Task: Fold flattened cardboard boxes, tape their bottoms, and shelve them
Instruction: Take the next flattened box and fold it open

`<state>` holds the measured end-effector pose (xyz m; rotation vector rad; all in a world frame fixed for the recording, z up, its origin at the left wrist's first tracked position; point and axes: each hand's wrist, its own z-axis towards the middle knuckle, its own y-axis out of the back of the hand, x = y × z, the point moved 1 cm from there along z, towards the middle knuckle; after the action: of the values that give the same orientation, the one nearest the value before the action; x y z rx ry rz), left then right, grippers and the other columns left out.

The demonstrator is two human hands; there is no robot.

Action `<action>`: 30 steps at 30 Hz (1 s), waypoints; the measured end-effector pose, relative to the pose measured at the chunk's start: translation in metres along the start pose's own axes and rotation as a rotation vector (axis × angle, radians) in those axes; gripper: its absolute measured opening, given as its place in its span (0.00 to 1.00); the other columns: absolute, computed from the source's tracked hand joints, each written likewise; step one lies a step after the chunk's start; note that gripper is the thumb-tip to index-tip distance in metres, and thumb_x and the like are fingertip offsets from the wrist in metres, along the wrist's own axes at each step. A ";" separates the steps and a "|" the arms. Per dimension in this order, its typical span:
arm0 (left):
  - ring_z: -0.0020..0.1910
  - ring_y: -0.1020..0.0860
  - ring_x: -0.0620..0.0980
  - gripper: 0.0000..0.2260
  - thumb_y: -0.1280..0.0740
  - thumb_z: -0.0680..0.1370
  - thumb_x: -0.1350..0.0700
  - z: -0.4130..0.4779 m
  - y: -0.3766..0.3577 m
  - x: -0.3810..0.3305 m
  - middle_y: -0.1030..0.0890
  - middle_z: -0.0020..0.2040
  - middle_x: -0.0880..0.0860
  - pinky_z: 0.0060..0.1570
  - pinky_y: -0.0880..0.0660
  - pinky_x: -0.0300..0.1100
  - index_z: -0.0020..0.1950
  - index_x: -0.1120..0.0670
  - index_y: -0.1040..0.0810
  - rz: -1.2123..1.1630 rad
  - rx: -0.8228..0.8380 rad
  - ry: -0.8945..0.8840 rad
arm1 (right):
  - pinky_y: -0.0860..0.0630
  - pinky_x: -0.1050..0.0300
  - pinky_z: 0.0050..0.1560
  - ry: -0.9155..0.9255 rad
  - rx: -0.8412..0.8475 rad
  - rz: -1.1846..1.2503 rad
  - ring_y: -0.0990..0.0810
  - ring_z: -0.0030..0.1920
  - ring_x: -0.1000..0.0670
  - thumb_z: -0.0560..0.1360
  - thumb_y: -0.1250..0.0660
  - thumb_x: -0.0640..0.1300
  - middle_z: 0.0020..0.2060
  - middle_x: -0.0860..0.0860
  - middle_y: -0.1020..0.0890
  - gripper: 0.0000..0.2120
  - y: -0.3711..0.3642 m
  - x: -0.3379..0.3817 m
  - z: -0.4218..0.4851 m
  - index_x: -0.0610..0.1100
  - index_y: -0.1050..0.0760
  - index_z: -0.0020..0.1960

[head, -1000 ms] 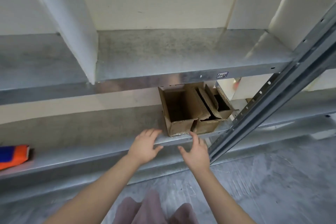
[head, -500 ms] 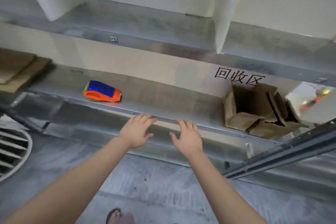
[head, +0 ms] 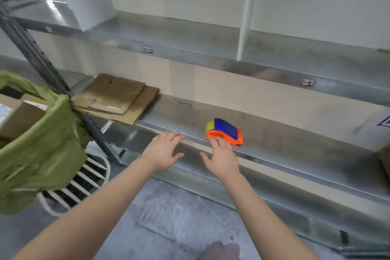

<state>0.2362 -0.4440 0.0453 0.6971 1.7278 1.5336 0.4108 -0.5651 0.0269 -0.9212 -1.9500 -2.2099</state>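
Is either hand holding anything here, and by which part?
Nothing is held. The left hand and right hand are open at the shelf edge; no grip on the tape dispenser just beyond the right hand.

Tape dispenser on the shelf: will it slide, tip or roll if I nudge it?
The tape dispenser looks like hard moulded plastic, so probably stiff and light. It rests on its flat orange base, so rolling seems unlikely. On the smooth metal shelf a nudge would probably slide it, so grip rather than push.
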 end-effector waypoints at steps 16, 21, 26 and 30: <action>0.73 0.38 0.51 0.26 0.41 0.79 0.42 0.051 0.042 0.309 0.36 0.75 0.49 0.71 0.40 0.49 0.75 0.46 0.40 0.013 0.052 0.189 | 0.29 0.48 0.64 0.121 0.129 0.038 0.32 0.67 0.44 0.77 0.37 0.52 0.68 0.49 0.29 0.23 -0.119 0.198 0.217 0.52 0.34 0.71; 0.74 0.39 0.51 0.27 0.42 0.79 0.40 0.068 0.057 0.395 0.39 0.76 0.49 0.70 0.39 0.50 0.76 0.46 0.42 0.033 0.091 0.235 | 0.26 0.49 0.60 0.068 0.195 -0.003 0.33 0.68 0.44 0.77 0.39 0.54 0.68 0.49 0.29 0.23 -0.145 0.243 0.269 0.55 0.36 0.72; 0.73 0.39 0.52 0.27 0.42 0.79 0.41 0.091 0.060 0.479 0.37 0.75 0.50 0.70 0.40 0.49 0.76 0.47 0.41 0.085 0.133 0.237 | 0.26 0.51 0.61 -0.018 0.220 -0.025 0.31 0.68 0.44 0.78 0.39 0.54 0.70 0.50 0.32 0.24 -0.177 0.277 0.310 0.54 0.37 0.73; 0.72 0.36 0.55 0.29 0.44 0.79 0.38 0.111 0.054 0.538 0.37 0.75 0.52 0.70 0.39 0.49 0.77 0.47 0.42 0.096 0.183 0.208 | 0.30 0.48 0.66 -0.120 0.181 -0.094 0.38 0.73 0.43 0.78 0.40 0.56 0.71 0.51 0.34 0.25 -0.205 0.298 0.330 0.54 0.38 0.73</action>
<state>-0.0015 0.0529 0.0103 0.7422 2.0354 1.5723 0.2112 -0.1197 -0.0094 -0.9762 -2.2464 -2.0240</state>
